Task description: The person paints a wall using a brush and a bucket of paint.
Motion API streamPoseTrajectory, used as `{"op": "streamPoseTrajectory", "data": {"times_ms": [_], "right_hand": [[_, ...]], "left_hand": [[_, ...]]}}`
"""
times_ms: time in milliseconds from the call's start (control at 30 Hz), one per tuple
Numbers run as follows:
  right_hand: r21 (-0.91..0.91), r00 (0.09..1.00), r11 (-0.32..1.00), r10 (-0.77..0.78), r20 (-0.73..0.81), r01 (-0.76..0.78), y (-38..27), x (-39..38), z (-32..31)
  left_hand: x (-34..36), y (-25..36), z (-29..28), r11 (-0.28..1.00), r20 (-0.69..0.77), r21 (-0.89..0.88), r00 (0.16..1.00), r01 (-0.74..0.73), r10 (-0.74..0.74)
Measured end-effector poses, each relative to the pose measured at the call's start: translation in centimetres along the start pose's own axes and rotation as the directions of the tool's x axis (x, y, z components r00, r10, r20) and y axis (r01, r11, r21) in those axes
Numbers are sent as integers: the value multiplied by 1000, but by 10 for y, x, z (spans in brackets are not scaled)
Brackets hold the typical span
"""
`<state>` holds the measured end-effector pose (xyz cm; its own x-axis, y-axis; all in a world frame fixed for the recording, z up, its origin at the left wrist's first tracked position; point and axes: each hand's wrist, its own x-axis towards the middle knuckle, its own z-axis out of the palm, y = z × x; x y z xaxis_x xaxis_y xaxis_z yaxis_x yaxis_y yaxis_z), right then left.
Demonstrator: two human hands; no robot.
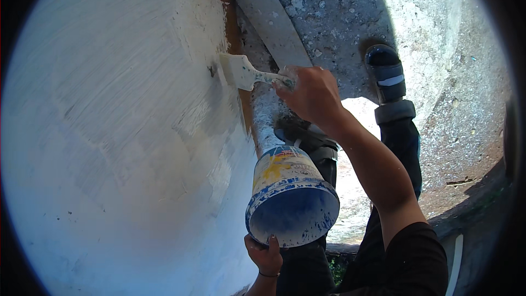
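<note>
My right hand [309,93] grips the handle of a paintbrush [240,71] smeared with white, its wide bristles against the white wall [126,104] where that meets a brown strip [233,33] along the bottom. My left hand [264,255] holds a plastic bucket [287,170] by its rim, with the thumb over the edge. The bucket is tipped so its open mouth faces up toward me. Its white outside has blue and yellow marks, and its inside is blue with pale smears; whatever lies at the bottom is hard to make out.
A pale flat board [274,22] lies on the dusty, debris-strewn concrete [339,11] beside the wall. My dark strapped shoes [386,77] stand on the ground, the left one partly behind the bucket. A curved dark edge [466,203] and a thin white strip [456,260] are at the lower right.
</note>
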<state>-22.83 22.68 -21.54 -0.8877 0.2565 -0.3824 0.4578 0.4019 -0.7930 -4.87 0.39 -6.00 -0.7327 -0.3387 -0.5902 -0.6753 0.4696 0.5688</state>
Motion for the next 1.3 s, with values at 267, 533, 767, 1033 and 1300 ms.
{"op": "streamPoseTrajectory", "data": {"times_ms": [267, 533, 767, 1033, 1300], "right_hand": [[31, 996, 996, -85, 36, 84, -4, -8, 11], [-146, 991, 988, -32, 131, 51, -14, -3, 13], [-79, 996, 996, 49, 72, -43, 4, -9, 10], [-80, 991, 996, -17, 131, 27, -21, 0, 14], [-166, 997, 984, 73, 34, -66, -2, 7, 15]], "left_hand": [[-8, 5, 10, 986, 7, -75, 989, 150, -150], [-14, -16, 5, 999, 38, 4, 998, 41, -41], [-15, -10, -1, 999, 23, 10, 999, 35, -35], [-20, -18, -1, 997, 44, -20, 997, 68, -67], [-23, -14, 1, 993, 25, -59, 995, 98, -96]]}}
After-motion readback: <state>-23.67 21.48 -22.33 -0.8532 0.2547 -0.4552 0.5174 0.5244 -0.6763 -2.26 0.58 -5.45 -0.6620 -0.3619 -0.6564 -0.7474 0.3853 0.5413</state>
